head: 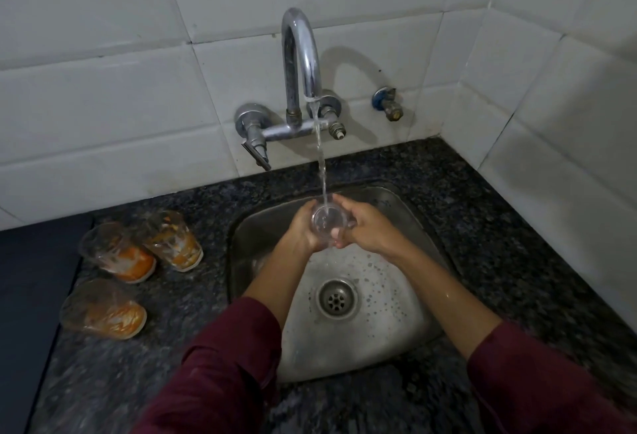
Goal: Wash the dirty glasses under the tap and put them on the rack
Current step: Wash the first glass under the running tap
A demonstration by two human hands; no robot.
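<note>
Clear glass [325, 221] under the tap [300, 65] stream, fingers of left hand [303, 227] and right hand [365, 227] curled around it

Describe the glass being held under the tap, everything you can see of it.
The glass is small, clear and colourless, with its open mouth tipped toward the camera. It sits over the steel sink, right under the water stream, which runs into it. The left hand grips its left side and the right hand its right, fingers curled round it. No orange residue shows in it; its base is hidden.
</note>
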